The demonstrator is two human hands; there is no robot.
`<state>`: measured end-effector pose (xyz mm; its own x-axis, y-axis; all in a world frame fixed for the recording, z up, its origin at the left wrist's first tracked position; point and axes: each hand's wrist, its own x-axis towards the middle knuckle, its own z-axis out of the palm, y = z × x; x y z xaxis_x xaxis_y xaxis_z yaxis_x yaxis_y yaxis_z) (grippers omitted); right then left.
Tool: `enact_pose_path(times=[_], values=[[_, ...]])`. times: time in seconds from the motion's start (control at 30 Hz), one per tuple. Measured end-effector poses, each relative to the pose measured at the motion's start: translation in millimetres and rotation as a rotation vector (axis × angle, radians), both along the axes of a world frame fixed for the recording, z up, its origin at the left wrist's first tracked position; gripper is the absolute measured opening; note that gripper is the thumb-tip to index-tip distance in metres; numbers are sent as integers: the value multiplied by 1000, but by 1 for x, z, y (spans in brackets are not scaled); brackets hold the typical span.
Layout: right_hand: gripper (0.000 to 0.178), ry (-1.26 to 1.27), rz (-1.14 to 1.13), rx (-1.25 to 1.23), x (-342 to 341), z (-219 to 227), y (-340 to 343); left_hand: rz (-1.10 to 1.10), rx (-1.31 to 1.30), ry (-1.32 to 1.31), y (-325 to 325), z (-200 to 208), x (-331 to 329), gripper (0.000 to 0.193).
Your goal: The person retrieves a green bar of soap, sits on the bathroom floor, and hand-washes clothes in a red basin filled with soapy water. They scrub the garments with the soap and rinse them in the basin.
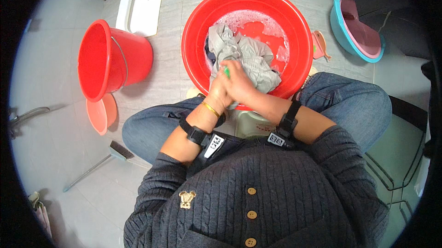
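A large red basin (306,48) stands between my knees, with sudsy water (253,16) in it. A wet light grey garment (255,57) is bunched up in the basin, and some dark cloth (210,54) shows at its left edge. My left hand (220,92) is closed on the garment near the basin's front rim. Pressed against it, my right hand (238,81) is closed too, with a small green object (226,72) showing at its fingers. Most of that object is hidden, so its kind is unclear. Both hands are slightly blurred.
To the left a red bucket (138,57) lies tilted beside an orange basin (101,113). A brush with a long handle (94,173) lies on the floor. Beyond are a squat toilet (145,4) and, at right, nested blue and pink basins (361,31). An orange scoop (321,45) touches the red basin.
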<state>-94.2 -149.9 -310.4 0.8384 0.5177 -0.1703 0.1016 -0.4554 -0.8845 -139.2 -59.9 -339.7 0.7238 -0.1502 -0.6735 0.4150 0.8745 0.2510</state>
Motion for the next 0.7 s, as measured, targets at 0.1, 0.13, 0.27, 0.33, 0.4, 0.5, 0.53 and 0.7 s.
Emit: enact_pose_path(times=[0.1, 0.13, 0.27, 0.33, 0.4, 0.5, 0.53, 0.7], values=[[41, -173, -69, 98, -5, 1, 2, -4, -38, -72, 4, 7, 5, 41], [41, -146, -148, 103, -7, -1, 0, -48, 81, 31, 4, 10, 6, 41], [40, 32, -181, 134, 17, -10, -11, -143, 533, -129, 11, 32, 24, 50], [37, 332, -187, 179, 29, -1, -19, -138, 548, -289, 11, 45, 30, 55], [43, 467, -173, 370, 37, 22, -22, -271, 805, -416, 13, 55, 34, 59], [50, 463, -333, 329, 43, 72, -30, -219, 947, -711, 18, 56, 34, 35], [51, 494, -308, 417, 45, 82, -33, -172, 1075, -825, 21, 53, 32, 30], [51, 647, -183, 720, 53, 115, -50, -465, 1660, -587, 27, 29, 22, 42]])
